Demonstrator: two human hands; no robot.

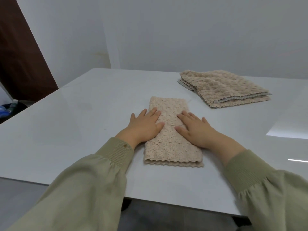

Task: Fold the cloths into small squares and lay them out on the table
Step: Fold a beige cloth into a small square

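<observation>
A beige textured cloth (171,144) lies folded into a long strip on the white table (75,130), running away from me. My left hand (145,126) lies flat on the strip's left side with straight fingers. My right hand (195,129) presses flat on its right side. Both hands rest near the middle of the strip, and its near zigzag edge shows two layers. A stack of several unfolded beige cloths (226,89) sits at the back right of the table.
The table's near edge runs across the bottom of the view, with grey floor below. A white wall stands behind the table. A dark brown door (21,60) and some blue items on the floor (6,110) are at the far left.
</observation>
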